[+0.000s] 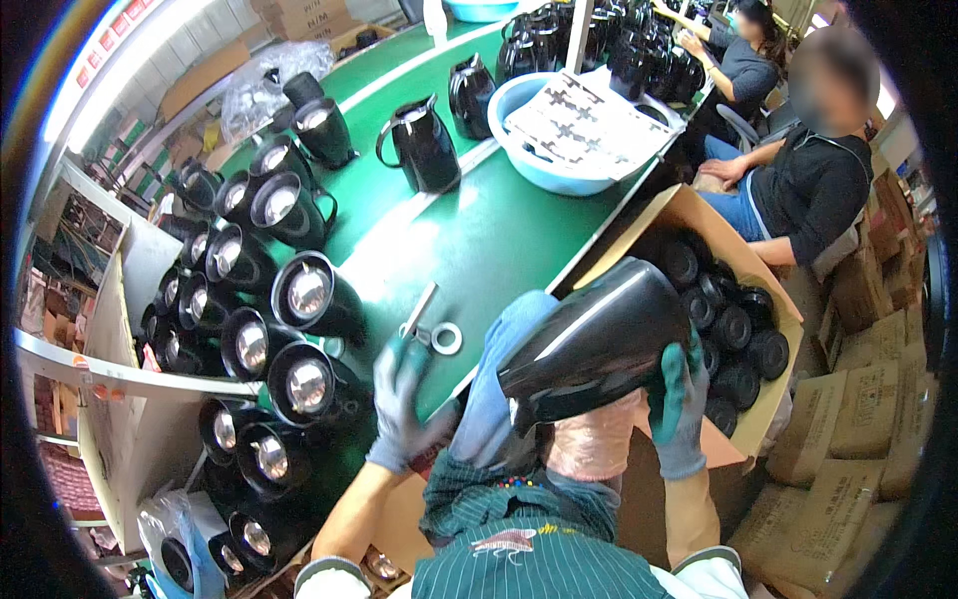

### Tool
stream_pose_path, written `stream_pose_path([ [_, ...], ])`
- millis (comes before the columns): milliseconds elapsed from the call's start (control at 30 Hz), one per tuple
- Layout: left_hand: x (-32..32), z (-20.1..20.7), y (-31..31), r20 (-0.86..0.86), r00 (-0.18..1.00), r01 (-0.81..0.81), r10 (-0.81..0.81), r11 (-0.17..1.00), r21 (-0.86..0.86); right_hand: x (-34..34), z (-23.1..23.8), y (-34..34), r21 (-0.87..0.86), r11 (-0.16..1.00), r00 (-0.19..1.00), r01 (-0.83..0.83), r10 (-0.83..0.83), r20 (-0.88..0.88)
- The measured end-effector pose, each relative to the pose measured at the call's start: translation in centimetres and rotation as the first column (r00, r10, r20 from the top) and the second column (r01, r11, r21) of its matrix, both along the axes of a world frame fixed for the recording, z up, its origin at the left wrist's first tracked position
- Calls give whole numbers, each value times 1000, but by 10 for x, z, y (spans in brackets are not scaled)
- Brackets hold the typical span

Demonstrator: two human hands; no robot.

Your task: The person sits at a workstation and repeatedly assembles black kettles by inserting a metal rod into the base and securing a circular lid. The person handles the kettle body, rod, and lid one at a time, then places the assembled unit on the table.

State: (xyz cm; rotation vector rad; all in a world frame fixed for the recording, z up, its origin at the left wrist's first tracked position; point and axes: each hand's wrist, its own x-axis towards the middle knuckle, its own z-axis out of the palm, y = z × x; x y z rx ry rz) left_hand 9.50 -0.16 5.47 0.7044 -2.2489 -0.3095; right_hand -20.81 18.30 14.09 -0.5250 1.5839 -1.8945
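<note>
1. Nearest cam.: operator's dk-green pinstripe apron (589, 559), lower edge of view.
2. Glossy blk jug body (599, 344) located above the lap, tilted, off the worktop. Long axis runs lower L to upper R; lipped, narrower end points L, broad end R.
3. R hand (681, 409), grey/green glove: clamped on jug body at lower R, nr broad end. This is the nearer hand.
4. L hand (402, 404), same glove type: apart from jug body, a gap to the L of its lipped end. Fingers over worktop edge, just beside silver ring (446, 338) and slim mtl rod (419, 307). Blurred; cannot tell if fingers grip rod. Hands well apart from each other.
5. Worktop (479, 235): green, shiny, runs away toward top of view. Grp of blk jug shells w/ mirrored liners (307, 292) at L; handled blk jug (424, 145) upright further off; lt-blue basin (544, 178) w/ patterned white sheet (579, 120) beyond.
6. R side: open carton (783, 389) of round blk lids (733, 327), just beside R hand.
7. Room: seated co-worker (818, 185) at R, second co-worker (750, 62) further back; stacked cartons (848, 424) lower R.
</note>
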Motion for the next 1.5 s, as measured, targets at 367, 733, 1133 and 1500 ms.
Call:
stream_pose_path([
  [367, -96, 67, -132, 6, 995, -95, 95, 983, 159, -30, -97, -254, -94, 838, 520, -537, 417, 746],
  [733, -170, 40, -332, 413, 860, -398, 298, 900, 178, 26, -126, -484, -542, 781, 177, -309, 608, 774],
  [1133, -145, 22, -529, 79, 781, -501, 620, 696, -515, -40, -254, -464, 115, 832, 761, -543, 545, -352],
  [1500, -105, 75, -526, 377, 588, -550, 716, 695, -462, -36, -243, -458, 273, 793, 588, -544, 593, -550],
])
